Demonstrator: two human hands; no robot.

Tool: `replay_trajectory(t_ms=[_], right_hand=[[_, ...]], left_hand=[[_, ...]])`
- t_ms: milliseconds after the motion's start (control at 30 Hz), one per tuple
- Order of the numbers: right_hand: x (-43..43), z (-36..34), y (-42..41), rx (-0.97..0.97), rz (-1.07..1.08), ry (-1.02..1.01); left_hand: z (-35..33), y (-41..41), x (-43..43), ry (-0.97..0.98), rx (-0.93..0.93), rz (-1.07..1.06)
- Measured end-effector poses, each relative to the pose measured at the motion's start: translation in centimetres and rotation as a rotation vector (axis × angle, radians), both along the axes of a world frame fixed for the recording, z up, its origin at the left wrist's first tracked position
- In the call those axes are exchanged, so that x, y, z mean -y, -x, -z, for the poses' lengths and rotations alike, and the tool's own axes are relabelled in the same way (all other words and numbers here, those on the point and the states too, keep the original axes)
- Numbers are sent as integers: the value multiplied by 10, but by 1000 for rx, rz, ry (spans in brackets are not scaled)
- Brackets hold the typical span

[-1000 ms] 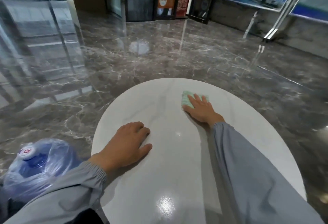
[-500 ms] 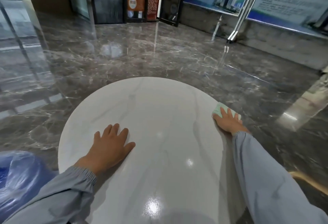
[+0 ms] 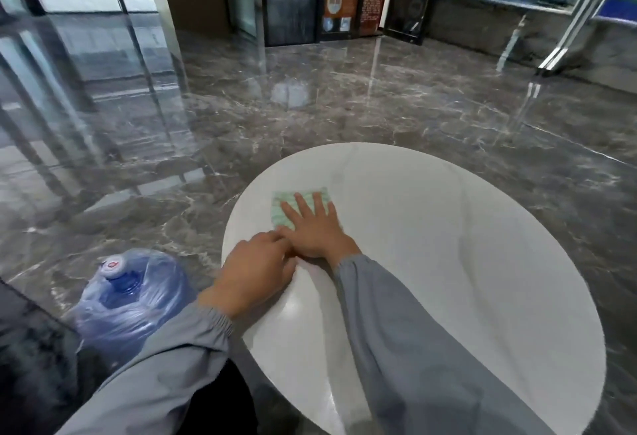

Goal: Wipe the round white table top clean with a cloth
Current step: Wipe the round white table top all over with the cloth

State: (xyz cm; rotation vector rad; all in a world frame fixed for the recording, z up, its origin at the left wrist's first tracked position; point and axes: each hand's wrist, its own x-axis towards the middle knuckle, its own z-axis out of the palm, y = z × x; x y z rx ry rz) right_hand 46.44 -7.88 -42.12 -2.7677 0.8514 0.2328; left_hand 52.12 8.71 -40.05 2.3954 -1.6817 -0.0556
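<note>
Cloth (image 3: 287,207): green, flat on table (image 3: 465,262), far-left part, near the rim. Was at the right rim half a second ago, mid-far a second ago; swept right, then back across to the left. Means wide side-to-side strokes under way, far band covered, near half probably not yet wiped. Pinned under right hand (image 3: 315,233), fingers straight and spread, palm pressing down, no pinch. Far and left edges of cloth showing past the fingertips, rest hidden under the palm. Left hand (image 3: 255,274) resting on table at left rim, fingers loosely bent, holding nothing. Lay flat and well apart from the right before, now just beside it, fingertips at the right thumb, touching or not unclear. Bracing, likely. Next stroke probably rightward or nearer. Wrapped water jug (image 3: 129,293) on floor left of table.
</note>
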Motion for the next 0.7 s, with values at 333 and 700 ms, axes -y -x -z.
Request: replay_trajectory(t_ms=[333,700], right_hand=[[-27,-2,16,63,-9,-6],[78,-7,260,9,571,-4]], left_hand=[[24,-20,-42,199,-74,-53],[30,63,-15,190,-3,79]])
